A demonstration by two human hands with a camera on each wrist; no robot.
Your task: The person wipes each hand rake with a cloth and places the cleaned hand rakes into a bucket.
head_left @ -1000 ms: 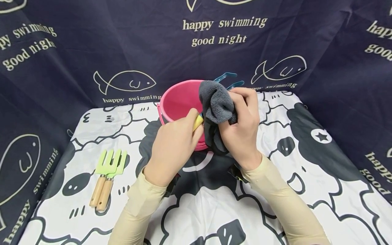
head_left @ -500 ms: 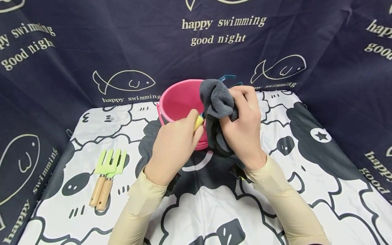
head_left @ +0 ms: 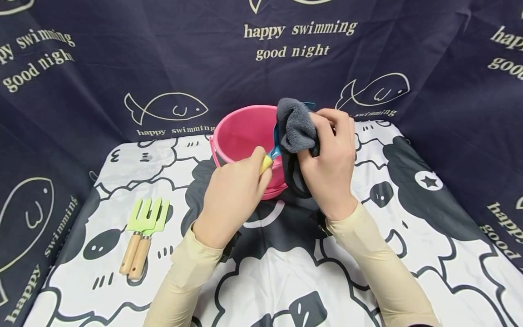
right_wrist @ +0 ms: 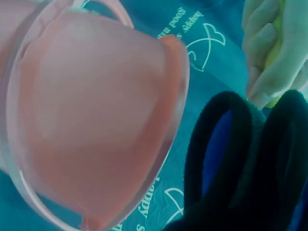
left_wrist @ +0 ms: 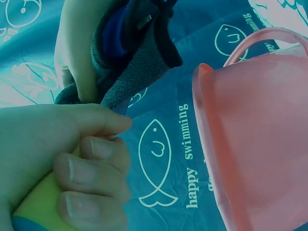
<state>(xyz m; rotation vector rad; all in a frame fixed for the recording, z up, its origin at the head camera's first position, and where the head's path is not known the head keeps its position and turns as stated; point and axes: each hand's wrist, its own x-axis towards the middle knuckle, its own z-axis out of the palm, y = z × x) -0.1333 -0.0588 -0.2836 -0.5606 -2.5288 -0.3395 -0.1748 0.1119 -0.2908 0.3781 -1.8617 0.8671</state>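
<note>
My left hand (head_left: 233, 195) grips the yellow handle of a small garden rake (head_left: 275, 151), fingers curled round it. Its blue neck shows just beyond the hand in the head view, and a bit of a blue tine peeks out past the cloth. My right hand (head_left: 331, 159) holds a dark grey fleecy cloth (head_left: 296, 129) folded over the rake's head, which is mostly hidden. In the left wrist view the bunched cloth (left_wrist: 139, 72) hangs beyond my left fingers (left_wrist: 86, 168). Behind both hands a pink bucket (head_left: 245, 131) stands upright.
Two green hand forks (head_left: 145, 218) with wooden handles lie side by side at the left of the sheep-patterned cloth (head_left: 261, 281). A dark blue fish-print curtain (head_left: 171, 54) hangs close behind the bucket and along both sides.
My right hand and the grey cloth have slid up and to the right along the rake, baring its blue neck and covering more of the tines. My left hand stays in place.
</note>
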